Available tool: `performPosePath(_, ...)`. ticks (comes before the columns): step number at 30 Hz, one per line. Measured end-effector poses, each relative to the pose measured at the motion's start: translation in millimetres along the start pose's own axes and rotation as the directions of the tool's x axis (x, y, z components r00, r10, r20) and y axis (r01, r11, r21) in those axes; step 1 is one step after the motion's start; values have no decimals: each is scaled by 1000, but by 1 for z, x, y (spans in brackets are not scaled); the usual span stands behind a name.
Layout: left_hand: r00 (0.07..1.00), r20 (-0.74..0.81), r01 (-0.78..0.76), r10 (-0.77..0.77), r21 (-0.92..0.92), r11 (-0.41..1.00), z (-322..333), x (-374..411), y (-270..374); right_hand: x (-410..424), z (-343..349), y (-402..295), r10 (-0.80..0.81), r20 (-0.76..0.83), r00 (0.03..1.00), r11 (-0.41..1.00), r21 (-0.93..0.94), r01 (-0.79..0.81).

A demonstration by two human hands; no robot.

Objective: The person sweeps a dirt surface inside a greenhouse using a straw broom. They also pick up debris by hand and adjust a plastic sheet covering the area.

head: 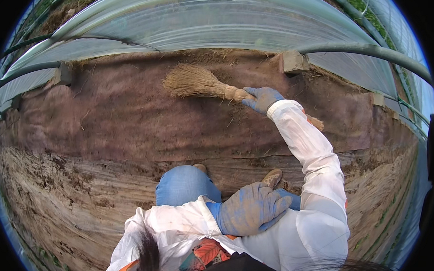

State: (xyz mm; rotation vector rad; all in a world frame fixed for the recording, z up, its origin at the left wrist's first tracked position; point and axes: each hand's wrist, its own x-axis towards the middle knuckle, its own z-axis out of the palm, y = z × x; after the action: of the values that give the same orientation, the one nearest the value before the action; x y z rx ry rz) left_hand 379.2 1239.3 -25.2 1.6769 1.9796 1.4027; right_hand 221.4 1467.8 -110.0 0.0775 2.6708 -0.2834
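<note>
My right hand [263, 99], in a soiled blue-and-grey work glove, grips the handle of a short straw hand broom [193, 81]. The broom's bristles fan out to the left over a dirty reddish-brown fabric sheet [131, 121]. Beyond my sleeve the tail end of its handle [316, 123] shows. My left hand [255, 208], gloved alike and caked with dirt, lies across my lap against the white jacket. Its palm and the undersides of its fingers are hidden.
Clear plastic film [213, 24] rises along the sheet's far edge. A concrete block [294, 63] stands at the foot of a metal hoop pipe [363, 51]; another block [63, 74] is at left. Soil-streaked plastic sheeting [75, 188] lies around my shoes [273, 177].
</note>
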Motion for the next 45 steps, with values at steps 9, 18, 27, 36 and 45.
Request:
performPosePath(9, 790, 217, 467, -573, 391, 793, -78, -21, -103, -97, -36, 65, 209, -101, 973, 972, -83, -218)
performPosePath(18, 780, -361, 589, -511, 699, 405, -16, -13, -411, -143, 3, 97, 222, -227, 948, 881, 464, -96)
performPosePath(27, 851, -388, 522, -355, 543, 657, -16, -27, -438, -169, 2, 122, 257, -131, 957, 886, 428, -179)
performPosePath(36, 643, -728, 697, -238, 426, 577, -13, -93, -405, -76, -5, 136, -128, 49, 991, 887, -441, 136)
performPosePath(45, 568, -761, 755, -314, 330, 567, 6, -126, -380, -56, -28, 103, -321, -74, 944, 899, -339, 279)
